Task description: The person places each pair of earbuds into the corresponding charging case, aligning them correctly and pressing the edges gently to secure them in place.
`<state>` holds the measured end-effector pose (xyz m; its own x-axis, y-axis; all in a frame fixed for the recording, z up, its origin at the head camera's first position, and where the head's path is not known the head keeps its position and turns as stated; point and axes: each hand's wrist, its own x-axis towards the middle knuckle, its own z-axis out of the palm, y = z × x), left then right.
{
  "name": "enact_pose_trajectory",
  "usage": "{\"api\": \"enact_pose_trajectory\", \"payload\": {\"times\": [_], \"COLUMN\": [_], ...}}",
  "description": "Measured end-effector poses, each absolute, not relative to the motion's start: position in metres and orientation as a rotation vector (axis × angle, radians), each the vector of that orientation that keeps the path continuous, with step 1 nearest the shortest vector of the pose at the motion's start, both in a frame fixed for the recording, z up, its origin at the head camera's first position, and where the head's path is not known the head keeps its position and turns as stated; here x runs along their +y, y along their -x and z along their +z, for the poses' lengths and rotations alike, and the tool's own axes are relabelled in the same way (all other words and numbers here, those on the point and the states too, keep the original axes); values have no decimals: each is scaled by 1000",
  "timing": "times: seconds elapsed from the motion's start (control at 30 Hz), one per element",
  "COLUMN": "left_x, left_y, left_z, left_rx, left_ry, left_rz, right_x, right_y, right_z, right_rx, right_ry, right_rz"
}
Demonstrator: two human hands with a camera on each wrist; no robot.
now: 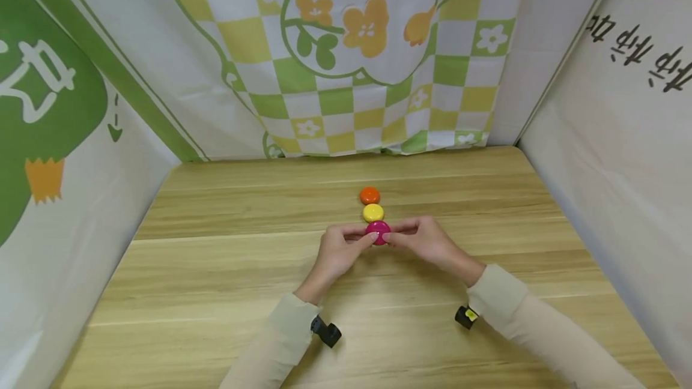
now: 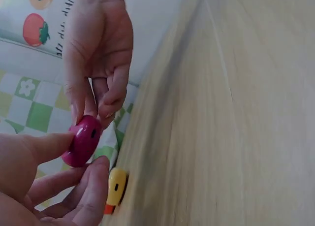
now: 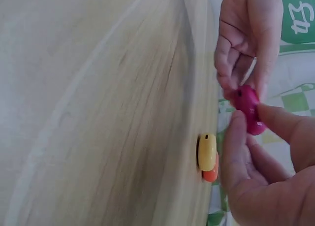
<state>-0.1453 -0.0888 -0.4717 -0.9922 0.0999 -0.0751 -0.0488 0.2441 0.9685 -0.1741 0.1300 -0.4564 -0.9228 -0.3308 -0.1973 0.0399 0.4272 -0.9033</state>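
Observation:
Between both hands is a magenta rounded disc (image 1: 378,233), glossy, with a small dark slot in its side, seen in the left wrist view. My left hand (image 1: 336,252) pinches it at its left side between thumb and fingers. From the right, my right hand (image 1: 432,244) pinches the same disc (image 3: 250,110). The wrist views show it held up off the table. Just beyond it, a yellow disc (image 1: 373,213) of like shape lies on the table, also with a dark slot in its side (image 2: 117,187). Behind the yellow one lies an orange disc (image 1: 370,196).
The wooden table (image 1: 216,293) runs back to a checkered cloth (image 1: 346,101) hanging behind it. Printed panels stand along the left (image 1: 135,131) and right (image 1: 594,155) sides. Small black wrist devices (image 1: 327,332) stick out by the sleeves (image 1: 281,335).

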Motion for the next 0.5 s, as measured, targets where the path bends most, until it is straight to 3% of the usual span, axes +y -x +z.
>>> {"api": "enact_pose_trajectory", "payload": {"times": [0.5], "left_x": [-86], "left_y": [163], "left_z": [-479], "left_rx": [2707], "left_ry": [-44], "left_rz": [1428], "right_x": [116], "right_y": [191], "right_z": [-474], "right_rx": [2190], "right_ry": [-13], "right_rz": [-1550]}}
